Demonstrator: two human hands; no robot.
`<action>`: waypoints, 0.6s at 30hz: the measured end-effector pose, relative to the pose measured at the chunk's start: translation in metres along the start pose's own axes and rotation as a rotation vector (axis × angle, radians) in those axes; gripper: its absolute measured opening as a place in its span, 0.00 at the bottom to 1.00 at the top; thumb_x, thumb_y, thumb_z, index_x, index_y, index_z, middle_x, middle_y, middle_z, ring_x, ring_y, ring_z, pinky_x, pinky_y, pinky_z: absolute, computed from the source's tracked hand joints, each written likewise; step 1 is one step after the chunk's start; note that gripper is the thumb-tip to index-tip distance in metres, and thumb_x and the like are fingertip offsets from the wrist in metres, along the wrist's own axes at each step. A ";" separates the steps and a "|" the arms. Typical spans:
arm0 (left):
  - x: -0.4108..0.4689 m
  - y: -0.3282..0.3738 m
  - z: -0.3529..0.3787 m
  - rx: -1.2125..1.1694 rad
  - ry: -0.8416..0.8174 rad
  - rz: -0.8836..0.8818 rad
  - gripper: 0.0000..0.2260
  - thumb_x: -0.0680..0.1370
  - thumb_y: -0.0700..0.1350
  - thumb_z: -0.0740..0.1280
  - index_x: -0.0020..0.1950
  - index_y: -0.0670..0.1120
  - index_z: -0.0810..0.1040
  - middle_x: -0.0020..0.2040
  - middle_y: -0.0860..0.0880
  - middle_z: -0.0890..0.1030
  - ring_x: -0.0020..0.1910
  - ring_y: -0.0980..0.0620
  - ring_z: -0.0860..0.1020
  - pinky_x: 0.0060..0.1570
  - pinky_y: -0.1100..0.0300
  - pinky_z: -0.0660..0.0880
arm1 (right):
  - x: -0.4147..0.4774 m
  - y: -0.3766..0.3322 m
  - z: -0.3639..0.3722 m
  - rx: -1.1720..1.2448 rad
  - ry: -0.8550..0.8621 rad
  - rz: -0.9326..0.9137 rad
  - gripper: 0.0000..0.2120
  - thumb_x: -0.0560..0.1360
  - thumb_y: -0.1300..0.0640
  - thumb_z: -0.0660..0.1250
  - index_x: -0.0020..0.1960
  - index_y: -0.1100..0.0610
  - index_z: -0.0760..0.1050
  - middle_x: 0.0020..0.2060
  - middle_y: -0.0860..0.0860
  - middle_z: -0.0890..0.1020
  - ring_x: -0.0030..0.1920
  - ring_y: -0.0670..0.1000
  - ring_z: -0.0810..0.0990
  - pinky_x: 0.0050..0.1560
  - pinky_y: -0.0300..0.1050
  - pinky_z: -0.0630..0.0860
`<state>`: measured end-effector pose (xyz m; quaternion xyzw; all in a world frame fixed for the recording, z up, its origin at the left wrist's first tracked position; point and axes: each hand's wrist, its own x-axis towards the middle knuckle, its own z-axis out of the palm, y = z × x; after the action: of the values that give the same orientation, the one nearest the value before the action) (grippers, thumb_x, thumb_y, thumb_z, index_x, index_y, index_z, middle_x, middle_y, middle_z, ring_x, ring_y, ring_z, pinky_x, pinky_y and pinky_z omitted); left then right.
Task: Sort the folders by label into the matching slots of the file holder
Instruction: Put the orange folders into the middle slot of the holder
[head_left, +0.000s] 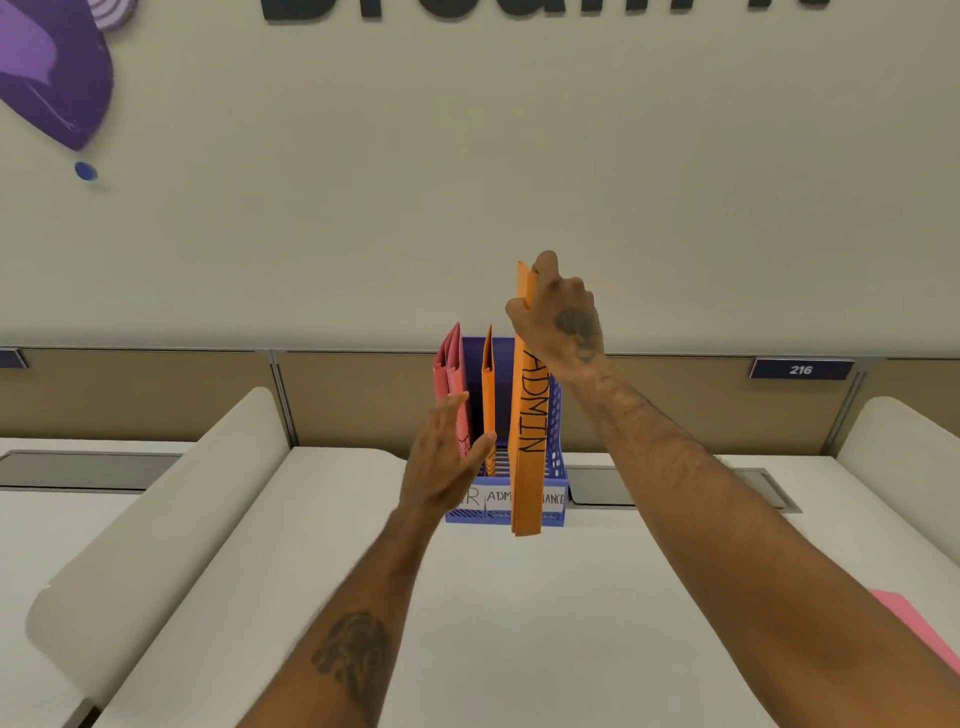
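A blue file holder stands at the back of the white desk, its front slots labelled HR, ADMIN and FINANCE. Pink folders stand upright in its left slot. One orange folder stands in the middle slot. My right hand grips the top of another orange folder marked ADMIN and holds it upright in front of the holder, its lower edge hanging below the labels. My left hand has its fingers spread and rests against the pink folders, partly hiding the HR label.
A pink folder lies on the desk at the far right, partly under my right forearm. Curved white dividers rise on both sides of the desk. A partition with a sign reading 216 stands behind the holder.
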<state>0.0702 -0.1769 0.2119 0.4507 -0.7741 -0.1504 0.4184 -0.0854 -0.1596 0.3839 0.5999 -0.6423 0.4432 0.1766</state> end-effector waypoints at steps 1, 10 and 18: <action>0.015 -0.004 0.000 0.085 -0.023 0.029 0.32 0.78 0.63 0.60 0.78 0.52 0.58 0.77 0.46 0.62 0.75 0.47 0.63 0.69 0.47 0.66 | 0.005 0.002 0.006 0.012 0.010 -0.010 0.14 0.73 0.57 0.65 0.56 0.60 0.66 0.32 0.51 0.74 0.27 0.51 0.71 0.29 0.37 0.65; 0.111 -0.041 0.018 0.502 -0.278 0.073 0.41 0.75 0.61 0.66 0.79 0.59 0.43 0.81 0.45 0.44 0.80 0.43 0.40 0.74 0.39 0.43 | 0.038 0.027 0.062 0.056 0.037 -0.064 0.14 0.76 0.56 0.65 0.58 0.62 0.67 0.35 0.51 0.74 0.28 0.50 0.73 0.33 0.40 0.71; 0.137 -0.069 0.043 0.673 -0.381 0.189 0.50 0.72 0.56 0.72 0.78 0.62 0.36 0.81 0.43 0.39 0.79 0.41 0.36 0.72 0.39 0.37 | 0.051 0.046 0.120 0.078 0.072 -0.054 0.13 0.76 0.57 0.66 0.56 0.62 0.69 0.35 0.50 0.74 0.29 0.50 0.74 0.34 0.41 0.75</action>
<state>0.0421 -0.3333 0.2137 0.4535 -0.8819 0.0697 0.1082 -0.1024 -0.2893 0.3410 0.6071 -0.6013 0.4842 0.1882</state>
